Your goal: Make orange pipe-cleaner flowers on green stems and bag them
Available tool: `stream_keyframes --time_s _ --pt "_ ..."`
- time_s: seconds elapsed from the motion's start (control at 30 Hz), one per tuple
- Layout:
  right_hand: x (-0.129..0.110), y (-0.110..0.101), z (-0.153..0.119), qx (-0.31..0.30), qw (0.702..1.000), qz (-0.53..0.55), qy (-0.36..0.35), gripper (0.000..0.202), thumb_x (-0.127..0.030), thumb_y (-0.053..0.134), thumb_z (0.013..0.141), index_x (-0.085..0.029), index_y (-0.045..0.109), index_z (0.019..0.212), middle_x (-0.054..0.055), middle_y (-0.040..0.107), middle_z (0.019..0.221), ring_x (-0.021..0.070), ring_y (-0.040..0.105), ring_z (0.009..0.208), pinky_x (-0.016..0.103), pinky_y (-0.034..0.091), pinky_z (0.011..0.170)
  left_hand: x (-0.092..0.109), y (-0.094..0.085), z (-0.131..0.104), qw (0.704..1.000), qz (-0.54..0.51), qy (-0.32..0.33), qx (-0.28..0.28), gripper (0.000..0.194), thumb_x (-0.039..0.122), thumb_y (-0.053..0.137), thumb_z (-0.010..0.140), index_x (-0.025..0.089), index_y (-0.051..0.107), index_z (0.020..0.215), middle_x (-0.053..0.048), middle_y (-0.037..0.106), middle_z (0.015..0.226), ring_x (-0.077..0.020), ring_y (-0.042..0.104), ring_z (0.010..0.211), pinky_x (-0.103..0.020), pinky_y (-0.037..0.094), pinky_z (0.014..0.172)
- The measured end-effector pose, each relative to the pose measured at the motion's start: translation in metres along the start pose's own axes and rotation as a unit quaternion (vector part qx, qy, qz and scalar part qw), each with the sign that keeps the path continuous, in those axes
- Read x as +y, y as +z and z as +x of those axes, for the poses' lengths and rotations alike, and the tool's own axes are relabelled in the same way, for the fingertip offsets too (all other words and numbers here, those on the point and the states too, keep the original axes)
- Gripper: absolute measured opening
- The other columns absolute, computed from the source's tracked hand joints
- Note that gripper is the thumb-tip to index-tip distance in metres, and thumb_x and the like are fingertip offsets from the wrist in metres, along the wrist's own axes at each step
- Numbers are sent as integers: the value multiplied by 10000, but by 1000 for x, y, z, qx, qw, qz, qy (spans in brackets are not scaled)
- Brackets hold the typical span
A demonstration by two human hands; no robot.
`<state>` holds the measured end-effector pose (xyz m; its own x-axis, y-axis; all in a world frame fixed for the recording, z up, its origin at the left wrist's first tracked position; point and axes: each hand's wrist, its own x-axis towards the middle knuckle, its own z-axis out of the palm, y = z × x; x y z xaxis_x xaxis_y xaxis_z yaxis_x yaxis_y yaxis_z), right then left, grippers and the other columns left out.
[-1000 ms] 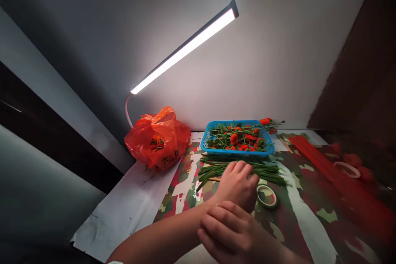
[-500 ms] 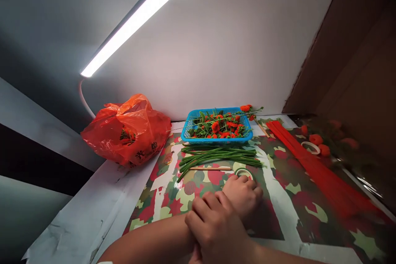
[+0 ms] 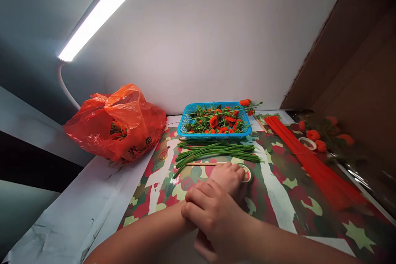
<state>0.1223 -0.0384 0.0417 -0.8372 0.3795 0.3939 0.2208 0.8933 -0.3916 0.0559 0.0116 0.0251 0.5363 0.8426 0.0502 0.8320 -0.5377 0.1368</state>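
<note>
My right hand point(image 3: 212, 208) is wrapped over my left wrist, its thumb side hidden beneath. Beyond it my left hand point(image 3: 229, 176) rests low over the table with its fingers curled downward; whatever lies under them is hidden. Just right of the left fingertips is a roll of green tape point(image 3: 249, 173). A thin wooden stick point(image 3: 199, 164) runs behind the left hand and is partly covered by it. Past that lies a bundle of green stems point(image 3: 219, 151). Behind the stems stands a blue plastic basket point(image 3: 213, 135) filled with fuzzy orange-red flowers point(image 3: 214, 121) on green stems.
An orange plastic bag point(image 3: 123, 119) with flowers inside sits at the left. Long red fuzzy sticks point(image 3: 309, 165) lie at the right, beside a white ring point(image 3: 307, 143) and more orange flowers point(image 3: 321, 145). A lit lamp point(image 3: 108, 10) hangs above. A camouflage-patterned sheet point(image 3: 297, 198) covers the table.
The view has shifted slightly. My clasped hands have moved a little left, uncovering more of the tape roll. The right hand still grips the left wrist.
</note>
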Motion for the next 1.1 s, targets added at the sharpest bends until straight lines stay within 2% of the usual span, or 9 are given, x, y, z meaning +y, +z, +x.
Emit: stream_keyframes --time_s 0.13,0.23,0.47,0.53,0.63,0.73,0.8,0.93,1.1 --pt "21 -35 2 138 989 46 18 273 -154 517 694 -202 547 961 60 576 1043 220 496 954 392 385 883 -48 -13 2 999 33 -37 19 106 159 527 833 172 631 818 -83 629 867 -222 558 807 -337 433 687" --pt "43 -63 2 227 967 65 93 206 -70 472 718 -204 556 850 45 560 955 194 521 944 354 411 854 -78 -17 2 994 59 -75 56 94 250 598 811 180 655 786 -89 623 861 -243 547 864 -335 441 707" --pt "92 -123 -16 354 907 2 226 64 -162 498 802 -197 550 789 31 563 935 161 556 850 278 450 745 -99 -9 2 996 24 -53 67 229 134 481 863 213 682 940 -56 668 911 -191 607 883 -275 480 722" --pt "107 -141 -29 331 905 -84 252 62 -196 509 810 -196 569 794 26 585 881 155 558 796 275 441 748 -101 -7 2 996 10 -42 78 250 109 467 860 210 673 960 -52 678 931 -190 619 895 -278 492 739" --pt "134 -162 -55 276 861 -180 389 98 -249 515 818 -186 583 846 43 630 874 163 579 776 256 431 696 -105 -4 1 995 -12 -19 93 236 116 468 864 207 671 942 -57 689 939 -198 630 904 -292 507 752" --pt "163 -169 -80 63 769 -179 610 311 -409 612 762 -182 597 974 75 663 954 203 612 836 265 439 671 -111 -1 0 990 -39 6 136 208 181 468 882 216 664 944 -60 692 986 -207 634 909 -329 514 792" --pt "177 -165 -92 10 729 -169 663 412 -429 727 632 -150 633 920 129 672 954 263 628 854 294 445 638 -112 -2 0 986 -45 11 161 177 237 519 860 216 649 980 -65 681 1032 -226 625 944 -359 512 820" --pt "192 -150 -96 -14 692 -148 707 372 -304 781 516 -138 670 830 159 676 944 301 646 854 318 456 618 -105 -11 -3 978 -57 33 198 168 272 500 879 220 628 974 -73 658 1092 -223 609 989 -367 498 850" --pt "187 -156 -92 44 700 -105 705 207 -174 740 475 -138 653 659 154 681 822 315 649 823 328 461 617 -78 -26 -2 970 -114 93 192 152 207 495 876 227 624 953 -71 650 1096 -213 598 1008 -354 498 846"
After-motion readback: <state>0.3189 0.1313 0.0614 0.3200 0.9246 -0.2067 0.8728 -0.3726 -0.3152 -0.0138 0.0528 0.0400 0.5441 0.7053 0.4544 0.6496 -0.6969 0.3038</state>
